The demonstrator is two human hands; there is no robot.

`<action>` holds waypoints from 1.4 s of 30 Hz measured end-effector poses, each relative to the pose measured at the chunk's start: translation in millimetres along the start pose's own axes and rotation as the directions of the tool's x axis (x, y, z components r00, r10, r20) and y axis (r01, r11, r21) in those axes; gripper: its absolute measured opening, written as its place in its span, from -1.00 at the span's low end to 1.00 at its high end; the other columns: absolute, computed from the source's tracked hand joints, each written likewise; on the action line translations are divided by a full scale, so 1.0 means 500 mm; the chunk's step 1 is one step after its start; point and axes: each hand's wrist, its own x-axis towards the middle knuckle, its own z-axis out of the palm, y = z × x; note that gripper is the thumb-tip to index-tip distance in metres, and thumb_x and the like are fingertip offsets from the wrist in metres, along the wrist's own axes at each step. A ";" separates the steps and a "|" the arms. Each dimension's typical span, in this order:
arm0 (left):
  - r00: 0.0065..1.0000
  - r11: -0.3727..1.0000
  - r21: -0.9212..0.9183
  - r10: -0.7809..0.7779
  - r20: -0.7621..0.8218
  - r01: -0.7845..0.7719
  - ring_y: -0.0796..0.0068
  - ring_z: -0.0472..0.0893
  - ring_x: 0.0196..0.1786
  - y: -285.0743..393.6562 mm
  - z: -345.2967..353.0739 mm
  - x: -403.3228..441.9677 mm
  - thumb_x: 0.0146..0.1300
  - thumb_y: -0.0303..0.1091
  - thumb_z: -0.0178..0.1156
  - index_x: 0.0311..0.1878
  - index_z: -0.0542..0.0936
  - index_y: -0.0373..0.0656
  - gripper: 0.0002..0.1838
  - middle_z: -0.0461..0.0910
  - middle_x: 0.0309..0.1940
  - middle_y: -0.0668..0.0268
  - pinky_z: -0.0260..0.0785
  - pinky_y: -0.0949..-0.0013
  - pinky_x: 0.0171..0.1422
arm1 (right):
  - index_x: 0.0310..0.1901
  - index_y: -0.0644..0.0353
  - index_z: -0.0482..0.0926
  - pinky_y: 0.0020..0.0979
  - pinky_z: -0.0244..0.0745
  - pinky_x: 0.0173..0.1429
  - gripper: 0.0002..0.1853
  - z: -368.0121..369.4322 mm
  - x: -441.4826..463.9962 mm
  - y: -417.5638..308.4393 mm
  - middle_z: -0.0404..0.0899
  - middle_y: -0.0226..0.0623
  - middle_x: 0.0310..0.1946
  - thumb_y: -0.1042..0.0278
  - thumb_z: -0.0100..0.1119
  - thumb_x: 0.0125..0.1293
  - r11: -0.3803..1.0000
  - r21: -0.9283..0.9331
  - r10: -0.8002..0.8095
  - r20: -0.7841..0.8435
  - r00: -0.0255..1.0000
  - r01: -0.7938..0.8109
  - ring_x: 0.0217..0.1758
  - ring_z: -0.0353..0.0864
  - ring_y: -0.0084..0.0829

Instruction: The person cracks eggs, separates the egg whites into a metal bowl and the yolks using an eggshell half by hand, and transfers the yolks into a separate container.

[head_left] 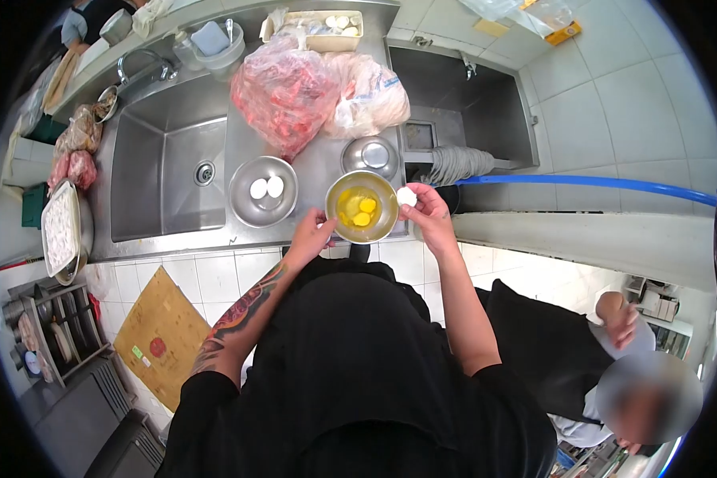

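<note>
A metal bowl (362,231) with several cracked eggs, yellow yolks (364,209) showing, stands at the front edge of the steel counter. My left hand (314,236) is at the left rim of this bowl, its fingers pressed together. On the right side, my right hand (430,213) holds a white egg (406,196) or its shell close to the rim; which of the two I cannot tell. Left of the yolks, a second metal bowl (251,210) holds two white eggs (267,188). Just behind the yolk bowl is a smaller metal bowl (370,156).
Plastic bags of red meat (283,92) and pale meat (370,95) lie behind the bowls. A sink (167,167) is at the left, another basin (486,103) at the right with a blue hose (597,184). Another person (566,350) is at the lower right.
</note>
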 end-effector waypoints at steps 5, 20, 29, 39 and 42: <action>0.979 0.981 0.077 0.182 -0.087 -0.176 0.36 0.78 -0.39 0.022 -0.003 0.001 0.45 -0.24 0.22 -0.16 0.48 -0.29 -0.73 0.69 -0.28 0.15 0.55 0.40 -0.43 | 0.41 0.17 0.47 -0.48 0.65 0.02 -0.38 -0.014 0.011 0.009 0.60 -0.35 0.07 0.56 0.41 0.32 0.964 -0.264 0.033 0.036 0.999 -0.022 -0.08 0.66 -0.58; 0.946 0.901 0.321 0.322 -0.046 -0.291 0.07 0.77 -0.38 0.068 -0.035 0.003 0.34 -0.19 0.24 -0.22 0.51 -0.20 -0.75 0.65 -0.50 0.07 0.53 0.12 -0.26 | 0.27 0.11 0.55 -0.27 0.64 -0.05 -0.45 0.081 0.024 -0.039 0.59 -0.23 -0.03 0.47 0.40 0.21 0.417 -0.855 0.001 0.340 0.940 0.309 -0.08 0.69 -0.23; 0.947 0.896 0.351 0.315 -0.068 -0.272 -0.07 0.67 -0.42 0.070 -0.034 -0.002 0.29 -0.15 0.24 -0.24 0.52 -0.17 -0.74 0.62 -0.56 0.03 0.46 0.00 -0.28 | 0.08 0.15 0.59 -0.09 0.54 0.08 -0.59 0.088 0.030 0.010 0.56 -0.19 -0.09 0.60 0.22 0.15 0.120 -0.790 -0.084 0.596 0.799 0.602 0.02 0.60 -0.05; 0.937 0.893 0.342 0.340 -0.081 -0.294 -0.11 0.67 -0.40 0.052 -0.032 0.005 0.28 -0.17 0.24 -0.26 0.51 -0.19 -0.73 0.60 -0.54 -0.02 0.45 -0.01 -0.27 | 0.07 0.17 0.58 -0.08 0.55 0.14 -0.58 0.084 0.037 0.035 0.56 -0.16 -0.05 0.60 0.26 0.12 0.061 -0.843 0.009 0.536 0.844 0.535 0.07 0.60 -0.05; 0.933 0.890 0.340 0.350 -0.083 -0.304 -0.12 0.66 -0.40 0.055 -0.032 0.002 0.27 -0.18 0.25 -0.26 0.50 -0.19 -0.74 0.61 -0.54 -0.02 0.46 -0.01 -0.27 | 0.03 0.17 0.60 -0.08 0.56 0.11 -0.64 0.088 0.038 0.040 0.57 -0.15 -0.08 0.60 0.20 0.17 0.053 -0.846 0.012 0.532 0.847 0.530 0.06 0.61 -0.06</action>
